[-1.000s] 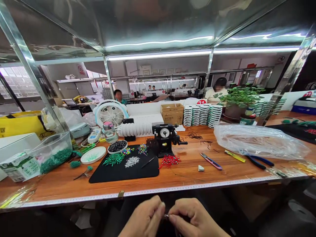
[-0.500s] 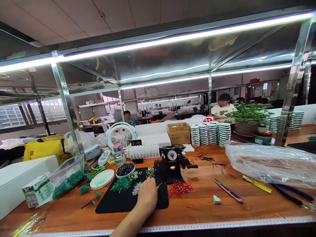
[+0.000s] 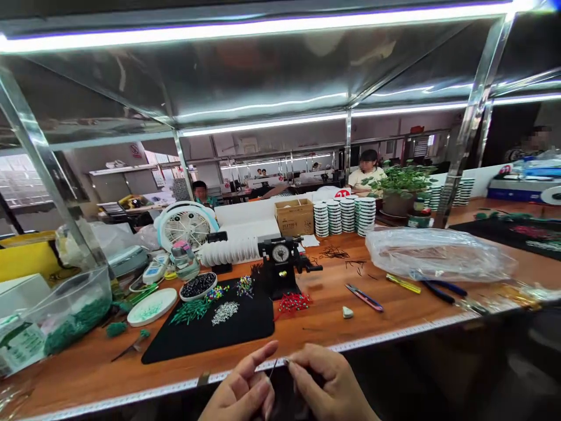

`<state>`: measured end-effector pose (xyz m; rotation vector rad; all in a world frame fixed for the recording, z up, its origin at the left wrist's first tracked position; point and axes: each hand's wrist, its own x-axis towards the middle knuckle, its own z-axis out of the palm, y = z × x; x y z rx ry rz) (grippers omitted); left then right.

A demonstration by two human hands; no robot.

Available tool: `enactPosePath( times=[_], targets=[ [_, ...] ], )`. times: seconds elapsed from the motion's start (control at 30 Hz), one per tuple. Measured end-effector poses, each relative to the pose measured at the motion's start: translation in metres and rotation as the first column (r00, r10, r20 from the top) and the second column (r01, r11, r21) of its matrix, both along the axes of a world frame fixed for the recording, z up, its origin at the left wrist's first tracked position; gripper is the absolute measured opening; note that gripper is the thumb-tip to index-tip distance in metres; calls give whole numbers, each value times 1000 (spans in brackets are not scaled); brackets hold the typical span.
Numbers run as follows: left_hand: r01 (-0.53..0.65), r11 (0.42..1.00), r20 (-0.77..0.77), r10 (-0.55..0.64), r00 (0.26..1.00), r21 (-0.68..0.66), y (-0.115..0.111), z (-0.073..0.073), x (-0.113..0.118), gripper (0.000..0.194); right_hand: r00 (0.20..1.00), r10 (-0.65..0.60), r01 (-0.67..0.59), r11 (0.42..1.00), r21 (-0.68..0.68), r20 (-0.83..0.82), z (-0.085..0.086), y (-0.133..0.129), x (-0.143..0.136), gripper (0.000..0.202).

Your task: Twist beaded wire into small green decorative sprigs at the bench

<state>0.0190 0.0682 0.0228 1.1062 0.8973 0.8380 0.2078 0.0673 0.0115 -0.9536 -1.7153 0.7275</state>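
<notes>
Both hands (image 3: 289,389) pinch a thin needle (image 3: 273,369), back from the mat (image 3: 210,333).

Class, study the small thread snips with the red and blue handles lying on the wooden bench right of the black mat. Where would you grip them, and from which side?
Take the thread snips around the coloured handles near the middle, coming from above. They lie flat on the bench, running from far left to near right, with bare wood on both long sides, so finger and thumb fit across the narrow width. Which end is the blades is too small to tell.

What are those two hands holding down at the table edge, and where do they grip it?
A thin wire or pin sits between the left hand and right hand. The right fingertips grip its upper end; the left hand's hold cannot be told.
</notes>
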Motion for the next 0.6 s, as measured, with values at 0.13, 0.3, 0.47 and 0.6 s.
enactPosePath(
  times=[0.13, 0.3, 0.47, 0.6],
  targets=[
    [5, 993, 145, 12, 989, -115, -11, -2, 6, 54, 1000, -28, 28, 997, 77, 0, 2, -7, -8, 24],
    [6, 982, 220, 37, 975, -191, -12, 3, 15, 39, 999, -22, 20, 996, 89, 25, 1, -11, -9, 22],
    [-14, 967, 236, 76, 969, -255, -14, 9, 15, 36, 997, -31, 19, 983, 183, 67, -1, -10, -8, 21],
    [-7, 963, 245, 76, 967, -271, -14, 6, 14, 37, 988, -79, 36, 954, 298, 135, -7, -9, -10, 21]
  ],
)
